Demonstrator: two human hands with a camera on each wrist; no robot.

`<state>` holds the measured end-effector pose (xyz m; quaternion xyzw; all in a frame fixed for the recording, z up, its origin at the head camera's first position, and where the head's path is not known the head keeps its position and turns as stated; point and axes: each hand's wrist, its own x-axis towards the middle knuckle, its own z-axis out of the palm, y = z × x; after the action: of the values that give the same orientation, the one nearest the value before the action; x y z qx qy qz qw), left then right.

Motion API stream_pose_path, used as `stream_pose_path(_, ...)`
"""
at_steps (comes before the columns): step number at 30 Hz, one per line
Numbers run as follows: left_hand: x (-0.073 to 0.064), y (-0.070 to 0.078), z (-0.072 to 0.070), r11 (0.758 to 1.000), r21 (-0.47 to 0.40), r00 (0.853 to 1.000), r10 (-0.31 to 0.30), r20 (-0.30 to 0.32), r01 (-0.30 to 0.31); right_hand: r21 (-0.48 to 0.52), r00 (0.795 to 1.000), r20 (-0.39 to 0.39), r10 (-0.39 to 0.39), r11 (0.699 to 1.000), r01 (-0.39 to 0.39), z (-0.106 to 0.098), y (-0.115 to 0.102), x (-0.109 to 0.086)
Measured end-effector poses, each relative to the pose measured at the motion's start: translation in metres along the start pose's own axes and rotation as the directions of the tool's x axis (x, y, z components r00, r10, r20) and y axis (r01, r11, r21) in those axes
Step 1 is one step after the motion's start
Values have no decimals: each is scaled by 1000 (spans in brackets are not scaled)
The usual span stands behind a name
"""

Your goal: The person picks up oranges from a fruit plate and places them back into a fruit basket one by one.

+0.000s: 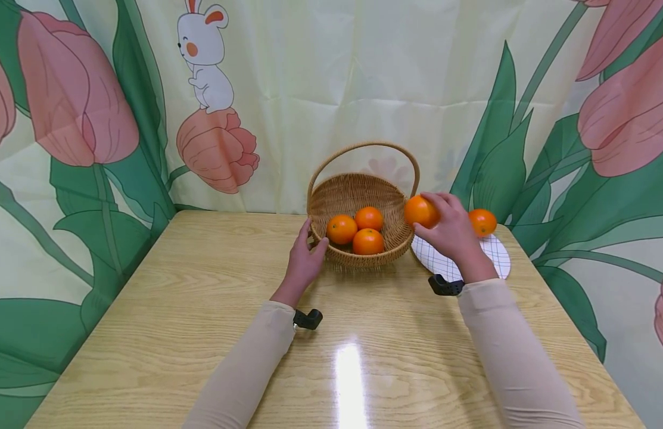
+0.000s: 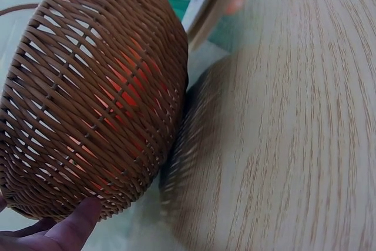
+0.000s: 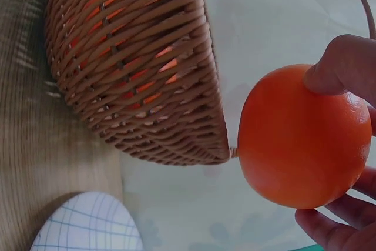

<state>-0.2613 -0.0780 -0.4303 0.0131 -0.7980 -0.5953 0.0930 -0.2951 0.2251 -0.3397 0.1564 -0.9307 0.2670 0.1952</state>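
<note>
A wicker basket [image 1: 358,260] with a tall arched handle stands at the back of the table, and several oranges [image 1: 368,242] lie inside it. My left hand [image 1: 305,262] holds the basket's left side, thumb against the woven front wall in the left wrist view. In my right hand [image 1: 446,229] is another orange [image 3: 302,139], gripped between thumb and fingers, raised at the basket's right rim. Through the weave [image 3: 141,57] the oranges inside show in the right wrist view.
To the right of the basket lies a round plate [image 1: 500,253] with a blue grid pattern, and one more orange [image 1: 482,222] sits at its back. A floral curtain [image 1: 310,71] hangs right behind the wooden table [image 1: 213,268].
</note>
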Motion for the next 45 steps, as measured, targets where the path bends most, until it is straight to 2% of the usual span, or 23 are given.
stream_pose_path(6, 0, -1, 0, 1000, -7, 1000, 4, 1, -4, 11, 999, -15, -38, 999, 39, 5, -4, 2)
stream_pose_path(32, 1, 0, 0, 1000, -6, 1000, 0, -3, 0, 93, 997, 39, -67, 994, 64, 29, -17, 6)
stream_pose_path(38, 0, 0, 0, 1000, -16, 1000, -15, 5, 15, 93, 995, 67, -73, 994, 66, 35, -19, 7)
stream_pose_path(45, 0, -1, 0, 1000, -16, 1000, 7, 0, -7, 76, 993, 100, -64, 996, 56, 42, -20, 7)
